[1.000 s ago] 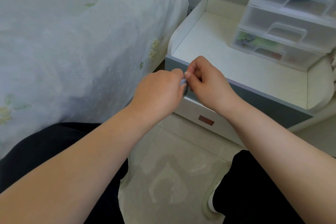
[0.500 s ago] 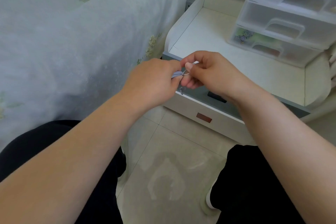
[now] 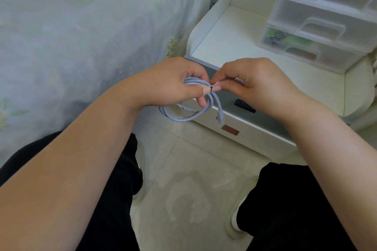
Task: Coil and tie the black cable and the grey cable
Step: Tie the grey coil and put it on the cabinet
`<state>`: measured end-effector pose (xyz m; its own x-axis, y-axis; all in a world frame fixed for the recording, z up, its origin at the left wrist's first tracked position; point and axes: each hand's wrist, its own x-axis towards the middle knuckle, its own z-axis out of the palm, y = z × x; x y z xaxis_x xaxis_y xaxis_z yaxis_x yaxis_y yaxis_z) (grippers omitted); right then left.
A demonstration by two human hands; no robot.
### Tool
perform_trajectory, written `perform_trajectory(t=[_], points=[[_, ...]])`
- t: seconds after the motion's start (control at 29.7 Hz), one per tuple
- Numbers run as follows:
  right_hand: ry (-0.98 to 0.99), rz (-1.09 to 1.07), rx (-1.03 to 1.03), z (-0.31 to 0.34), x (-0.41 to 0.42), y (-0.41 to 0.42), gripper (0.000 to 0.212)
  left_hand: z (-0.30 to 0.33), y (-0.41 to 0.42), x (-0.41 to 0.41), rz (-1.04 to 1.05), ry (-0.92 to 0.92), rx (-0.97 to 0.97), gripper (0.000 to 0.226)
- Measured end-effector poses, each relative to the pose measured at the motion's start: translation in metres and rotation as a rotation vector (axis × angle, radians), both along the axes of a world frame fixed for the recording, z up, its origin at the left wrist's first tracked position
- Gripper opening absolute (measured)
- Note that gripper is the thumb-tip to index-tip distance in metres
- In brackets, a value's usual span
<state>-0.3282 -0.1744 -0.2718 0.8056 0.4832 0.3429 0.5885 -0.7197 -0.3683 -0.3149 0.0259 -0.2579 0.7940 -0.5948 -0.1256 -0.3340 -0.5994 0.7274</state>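
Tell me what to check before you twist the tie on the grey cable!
1. Grey cable coiled into loops: ok.
2. Left hand grips the bunched loops: ok.
3. Right hand pinches the small tie at the bundle: ok.
4. Tie wrapped all the way round: cannot tell.
5. Plug end tucked in: not ok, it dangles.
6. Black cable in sight: not ok.

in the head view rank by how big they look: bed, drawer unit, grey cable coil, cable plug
1. bed
2. drawer unit
3. grey cable coil
4. cable plug

The bed runs out of frame.
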Motion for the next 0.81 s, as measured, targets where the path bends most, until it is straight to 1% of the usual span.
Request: perform_trajectory(t=[0.1, 0.2, 0.3, 0.4, 0.47, 0.57, 0.64, 0.71, 0.74, 0.77, 0.81], points=[[-0.146, 0.068, -0.150, -0.004, -0.004, 0.005, 0.033, 0.003, 0.002, 0.001, -0.053, 0.021, 0.035, 0.015], [-0.163, 0.103, -0.220, -0.014, -0.009, 0.009, 0.030, 0.004, 0.003, 0.002, -0.088, 0.016, 0.107, 0.013], [-0.057, 0.094, -0.170, -0.023, -0.011, 0.011, 0.024, 0.001, 0.001, 0.000, -0.111, -0.044, 0.197, 0.011], [0.090, -0.008, -0.081, -0.030, -0.012, 0.015, 0.020, -0.006, -0.003, 0.000, -0.073, -0.191, 0.336, 0.010], [0.212, -0.102, 0.041, -0.031, -0.012, 0.019, 0.021, -0.007, -0.006, -0.001, -0.012, -0.310, 0.398, 0.010], [0.431, -0.282, 0.277, -0.027, -0.008, 0.031, 0.032, -0.007, -0.010, -0.001, 0.064, -0.483, 0.433, 0.017], [0.684, -0.421, 0.522, -0.026, -0.004, 0.039, 0.037, -0.010, -0.014, -0.002, 0.063, -0.625, 0.545, 0.019], [1.013, -0.509, 0.778, -0.024, 0.001, 0.042, 0.033, -0.017, -0.020, -0.005, 0.044, -0.736, 0.633, 0.007], [1.151, -0.521, 0.891, -0.024, 0.003, 0.041, 0.032, -0.019, -0.022, -0.008, 0.038, -0.764, 0.654, 0.009], [1.254, -0.518, 0.996, -0.023, 0.005, 0.040, 0.032, -0.023, -0.023, -0.008, 0.026, -0.782, 0.677, 0.018], [1.313, -0.511, 1.084, -0.023, 0.007, 0.037, 0.033, -0.025, -0.024, -0.007, 0.009, -0.801, 0.695, 0.027]])
